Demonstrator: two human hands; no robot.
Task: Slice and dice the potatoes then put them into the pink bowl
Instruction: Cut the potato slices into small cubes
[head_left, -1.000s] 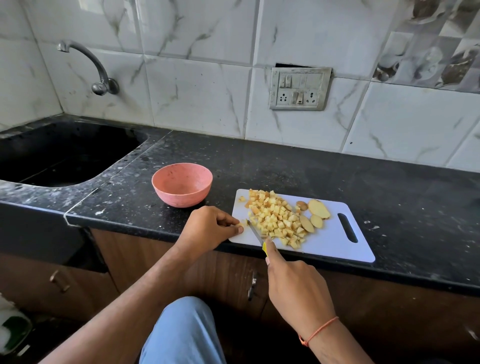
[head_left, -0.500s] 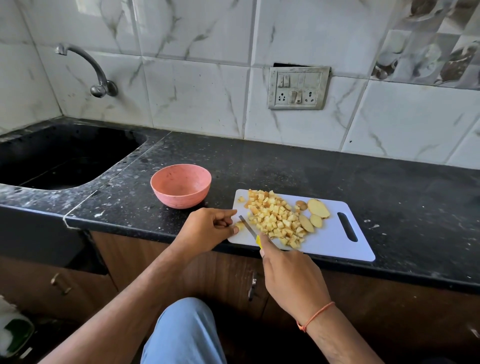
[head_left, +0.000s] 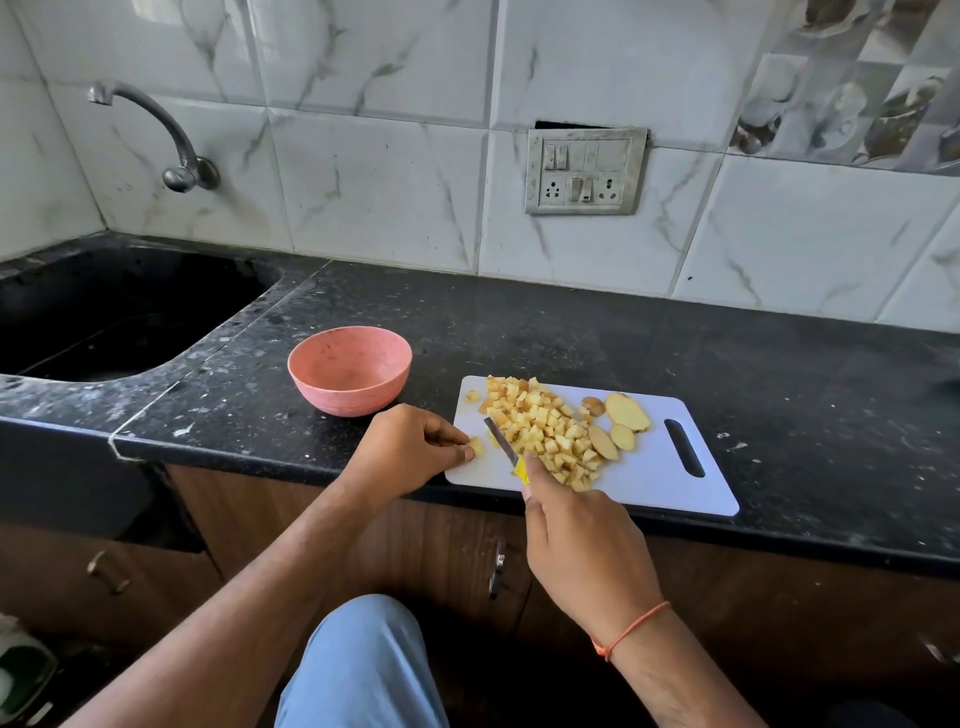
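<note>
Gripping a yellow-handled knife (head_left: 503, 448), the right hand (head_left: 584, 551) lays its blade against the heap of diced yellow potato cubes (head_left: 545, 431) on the white plastic cutting board (head_left: 660, 478). At the board's left edge the left hand (head_left: 408, 449) pinches a small potato piece (head_left: 475, 446). Left of the board sits the pink round bowl (head_left: 349, 370); uncut potato slices (head_left: 623, 422) lie beside the heap.

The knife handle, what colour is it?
Yellow: a bit of the knife handle shows above the right hand, in the head view.

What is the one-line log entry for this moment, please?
left hand: pinches potato piece | right hand: holds knife beside diced pile | bowl: empty | slices: uncut
</note>
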